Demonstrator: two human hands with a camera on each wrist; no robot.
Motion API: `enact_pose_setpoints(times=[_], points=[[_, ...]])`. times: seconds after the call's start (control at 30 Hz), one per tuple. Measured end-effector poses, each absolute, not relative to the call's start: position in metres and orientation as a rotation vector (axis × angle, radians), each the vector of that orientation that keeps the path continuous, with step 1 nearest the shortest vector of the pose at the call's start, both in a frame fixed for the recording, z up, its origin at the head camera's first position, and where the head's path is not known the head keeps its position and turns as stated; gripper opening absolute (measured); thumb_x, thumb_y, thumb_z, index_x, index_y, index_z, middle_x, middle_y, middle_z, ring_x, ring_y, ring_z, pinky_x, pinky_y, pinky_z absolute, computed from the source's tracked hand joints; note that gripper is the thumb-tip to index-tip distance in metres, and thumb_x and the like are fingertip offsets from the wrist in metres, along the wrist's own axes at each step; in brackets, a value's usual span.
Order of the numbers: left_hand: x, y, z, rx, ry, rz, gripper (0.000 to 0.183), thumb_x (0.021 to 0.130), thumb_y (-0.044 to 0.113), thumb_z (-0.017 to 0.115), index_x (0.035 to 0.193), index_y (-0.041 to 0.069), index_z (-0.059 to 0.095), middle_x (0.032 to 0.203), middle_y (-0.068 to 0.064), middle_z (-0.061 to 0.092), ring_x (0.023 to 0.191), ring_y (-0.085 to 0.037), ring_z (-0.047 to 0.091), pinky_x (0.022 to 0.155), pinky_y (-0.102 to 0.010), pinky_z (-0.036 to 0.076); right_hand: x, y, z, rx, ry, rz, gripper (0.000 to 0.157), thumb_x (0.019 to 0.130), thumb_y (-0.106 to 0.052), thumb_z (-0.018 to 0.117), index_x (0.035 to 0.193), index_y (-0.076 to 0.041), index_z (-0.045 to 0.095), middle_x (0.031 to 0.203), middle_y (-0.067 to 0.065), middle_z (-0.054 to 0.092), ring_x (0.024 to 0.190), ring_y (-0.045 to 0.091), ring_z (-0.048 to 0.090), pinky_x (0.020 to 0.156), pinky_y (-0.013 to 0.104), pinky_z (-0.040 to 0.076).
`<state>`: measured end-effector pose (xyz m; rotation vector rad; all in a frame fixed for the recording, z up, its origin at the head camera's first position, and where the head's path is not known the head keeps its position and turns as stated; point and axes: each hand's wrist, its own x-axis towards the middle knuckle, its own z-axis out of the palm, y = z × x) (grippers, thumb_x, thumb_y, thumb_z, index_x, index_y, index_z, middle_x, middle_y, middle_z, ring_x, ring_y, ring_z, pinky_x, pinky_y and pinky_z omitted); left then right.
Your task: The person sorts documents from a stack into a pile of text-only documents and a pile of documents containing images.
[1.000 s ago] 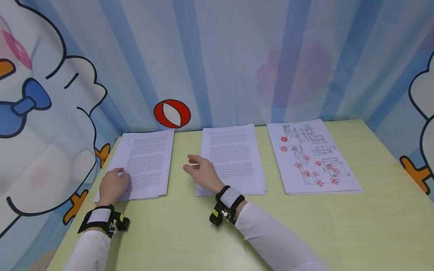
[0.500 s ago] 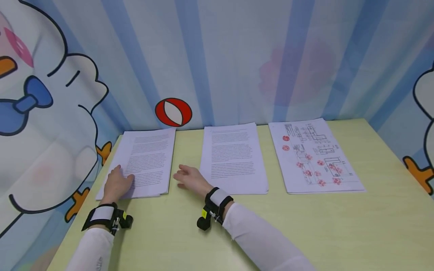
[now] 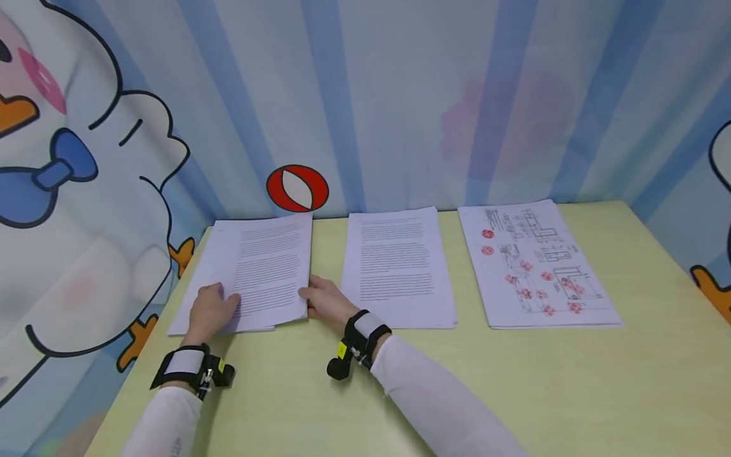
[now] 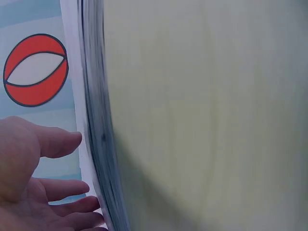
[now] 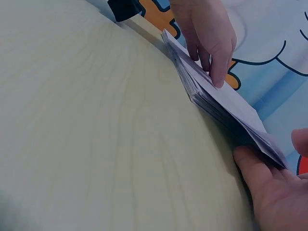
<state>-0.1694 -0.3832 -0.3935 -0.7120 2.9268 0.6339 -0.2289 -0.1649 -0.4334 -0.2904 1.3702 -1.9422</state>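
On the left lies a stack of printed paper [image 3: 259, 254], its upper sheets shifted right over the sheets beneath. My left hand [image 3: 212, 312] rests on the stack's lower left part, fingers loosely bent downward; the right wrist view shows its fingertips [image 5: 219, 77] touching the top page. At the stack's right edge, my right hand [image 3: 331, 301] pinches the upper sheets near the lower right corner. In the right wrist view, fingers [image 5: 252, 166] of that hand go under the sheets' raised edge. How many sheets it holds, I cannot tell.
A second stack of printed text [image 3: 394, 266] lies in the middle, just beyond my right hand. Farther right is a stack topped by a drawing with red stamps [image 3: 537, 266]. The pale wooden table [image 3: 514, 381] meets a patterned curtain [image 3: 394, 108] behind.
My right hand has come left and down from beside the middle stack to the left stack's edge. The upper sheets there have slid right. My left hand stays on the stack.
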Motion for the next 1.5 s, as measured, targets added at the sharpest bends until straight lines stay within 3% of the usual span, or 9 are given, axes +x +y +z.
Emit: enact_pose_setpoints(times=[0.3, 0.6, 0.83, 0.97, 1.13, 1.33, 1.5], points=[[-0.177, -0.356, -0.394, -0.63, 2.931, 0.711, 0.061, 0.092, 0.024, 0.042, 0.134, -0.016, 0.023, 0.135, -0.038, 0.029, 0.125, -0.048, 0.027, 0.102, -0.056, 0.027, -0.229, -0.163, -0.429, -0.199, 1.518, -2.055, 0.065, 0.075, 0.015, 0.035, 0.137, -0.005, 0.032, 0.121, 0.016, 0.054, 0.101, 0.024, 0.055, 0.081, 0.034, 0.046], [-0.183, -0.352, -0.397, -0.671, 2.927, 0.859, 0.063, 0.094, 0.027, 0.04, 0.139, -0.01, 0.017, 0.141, -0.034, 0.025, 0.129, -0.045, 0.024, 0.104, -0.054, 0.026, -0.228, -0.137, -0.419, -0.15, 1.448, -2.158, 0.068, 0.076, 0.012, 0.036, 0.139, -0.014, 0.032, 0.118, 0.011, 0.058, 0.095, 0.022, 0.058, 0.072, 0.03, 0.047], [-0.194, -0.339, -0.397, -0.807, 2.744, 1.343, 0.069, 0.094, 0.045, 0.037, 0.146, 0.009, 0.011, 0.145, -0.021, 0.028, 0.128, -0.033, 0.031, 0.105, -0.05, 0.026, -0.239, -0.103, -0.41, -0.197, 1.416, -2.204, 0.062, 0.084, 0.008, 0.037, 0.14, -0.019, 0.032, 0.125, 0.008, 0.054, 0.105, 0.021, 0.054, 0.08, 0.031, 0.044], [-0.198, -0.322, -0.392, -0.806, 2.539, 1.676, 0.069, 0.092, 0.053, 0.04, 0.146, 0.015, 0.017, 0.14, -0.012, 0.038, 0.121, -0.023, 0.039, 0.105, -0.045, 0.028, -0.244, -0.083, -0.406, -0.206, 1.43, -2.218, 0.062, 0.085, 0.006, 0.037, 0.14, -0.021, 0.031, 0.126, 0.008, 0.053, 0.105, 0.022, 0.054, 0.074, 0.028, 0.043], [-0.206, -0.302, -0.394, -0.7, 2.469, 1.881, 0.058, 0.093, 0.048, 0.042, 0.142, 0.017, 0.03, 0.127, -0.007, 0.051, 0.111, -0.018, 0.049, 0.096, -0.039, 0.035, -0.249, -0.061, -0.406, -0.196, 1.494, -2.229, 0.059, 0.086, 0.004, 0.038, 0.14, -0.02, 0.031, 0.126, 0.006, 0.052, 0.105, 0.022, 0.054, 0.08, 0.031, 0.044], [-0.226, -0.291, -0.43, -0.485, 2.598, 1.835, 0.05, 0.09, 0.053, 0.046, 0.134, 0.03, 0.039, 0.117, 0.002, 0.057, 0.101, -0.013, 0.056, 0.084, -0.034, 0.044, -0.254, -0.028, -0.408, -0.194, 1.716, -2.17, 0.052, 0.09, -0.004, 0.041, 0.14, -0.017, 0.031, 0.123, 0.005, 0.054, 0.103, 0.02, 0.056, 0.084, 0.035, 0.046], [-0.221, -0.254, -0.403, -0.401, 2.556, 1.748, 0.043, 0.095, 0.032, 0.045, 0.135, 0.02, 0.038, 0.116, -0.006, 0.057, 0.099, -0.019, 0.056, 0.084, -0.037, 0.045, -0.256, 0.005, -0.407, -0.14, 1.981, -2.011, 0.047, 0.092, -0.014, 0.047, 0.137, -0.015, 0.036, 0.117, 0.008, 0.058, 0.098, 0.019, 0.059, 0.08, 0.036, 0.049]])
